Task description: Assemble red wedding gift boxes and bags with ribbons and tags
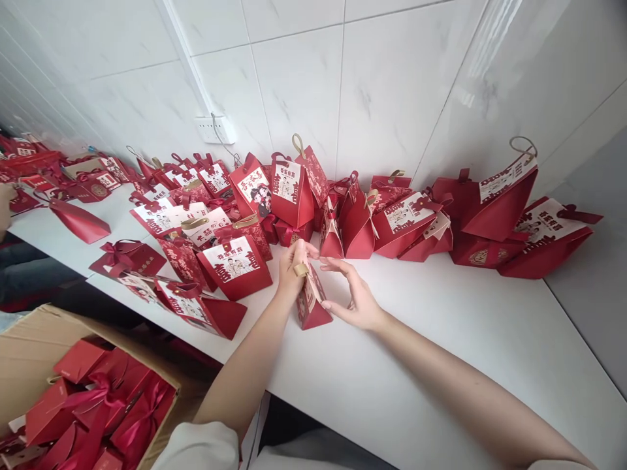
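A small red triangular gift box with a pale printed face and a tan ribbon loop stands upright on the white table. My left hand is closed round its upper left side, beside the loop. On the other side my right hand has its fingers spread and curved, with the thumb touching the box's lower right face and the fingertips near its top. The far side of the box is hidden.
Red gift boxes crowd the table's left half, and more line the tiled wall to the right. A cardboard carton of red boxes sits at lower left. Part of another person's hand shows at the left edge.
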`<action>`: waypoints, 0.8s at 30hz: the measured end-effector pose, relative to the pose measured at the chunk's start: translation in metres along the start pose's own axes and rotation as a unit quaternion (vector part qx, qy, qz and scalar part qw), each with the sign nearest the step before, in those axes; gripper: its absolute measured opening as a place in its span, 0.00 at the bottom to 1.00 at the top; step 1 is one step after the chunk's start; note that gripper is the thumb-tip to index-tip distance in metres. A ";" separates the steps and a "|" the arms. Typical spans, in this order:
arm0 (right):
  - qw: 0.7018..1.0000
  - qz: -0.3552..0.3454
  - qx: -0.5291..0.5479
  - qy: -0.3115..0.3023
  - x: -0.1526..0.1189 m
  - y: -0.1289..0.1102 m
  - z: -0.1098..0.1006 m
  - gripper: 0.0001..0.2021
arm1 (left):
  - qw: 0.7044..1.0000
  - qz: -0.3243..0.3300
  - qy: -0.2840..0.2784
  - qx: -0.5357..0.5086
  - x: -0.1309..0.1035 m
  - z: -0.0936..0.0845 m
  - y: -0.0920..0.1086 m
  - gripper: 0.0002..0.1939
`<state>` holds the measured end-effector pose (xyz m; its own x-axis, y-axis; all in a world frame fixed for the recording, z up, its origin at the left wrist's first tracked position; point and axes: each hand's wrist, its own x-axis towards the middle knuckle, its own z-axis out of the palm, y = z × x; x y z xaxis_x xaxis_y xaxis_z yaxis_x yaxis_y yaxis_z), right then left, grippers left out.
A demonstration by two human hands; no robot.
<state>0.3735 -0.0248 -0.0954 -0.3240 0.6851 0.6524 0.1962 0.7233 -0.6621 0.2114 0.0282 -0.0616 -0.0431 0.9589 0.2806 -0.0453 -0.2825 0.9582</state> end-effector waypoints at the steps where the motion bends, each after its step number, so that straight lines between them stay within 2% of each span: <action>1: 1.000 -0.004 -0.013 -0.008 0.003 -0.003 -0.006 0.34 | 1.000 0.003 0.004 0.000 -0.003 0.005 -0.001 0.24; 4: 0.998 -0.018 -0.057 -0.028 0.014 -0.009 -0.028 0.25 | 0.999 0.026 0.044 0.007 -0.007 0.010 -0.002 0.23; 6: 0.995 -0.021 -0.096 -0.007 0.020 -0.011 -0.043 0.19 | 0.996 0.042 0.065 0.035 -0.005 0.007 -0.003 0.22; 9: 0.990 -0.007 -0.134 0.037 0.027 -0.013 -0.062 0.11 | 0.993 0.050 0.047 0.092 -0.001 0.002 -0.002 0.22; 12: 0.994 0.025 -0.101 0.034 0.032 -0.019 -0.075 0.09 | 0.992 0.050 0.004 0.114 -0.002 0.002 -0.001 0.21; 15: 0.998 0.032 -0.057 0.004 0.036 -0.026 -0.080 0.06 | 0.995 0.006 -0.042 0.089 -0.006 0.007 -0.002 0.20; 18: 0.999 0.046 -0.026 0.008 0.038 -0.029 -0.078 0.07 | 0.996 -0.034 -0.068 0.056 -0.011 0.013 -0.005 0.22; 24: 0.992 0.094 0.063 0.050 0.039 -0.026 -0.071 0.06 | 0.992 -0.017 -0.111 0.051 -0.016 0.020 -0.006 0.23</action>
<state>0.4211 -0.0109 -0.0267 -0.1979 0.8168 0.5419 0.1257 0.5694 -0.8124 0.2319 0.0151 -0.0709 0.1789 0.9538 0.2415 0.0590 -0.2554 0.9650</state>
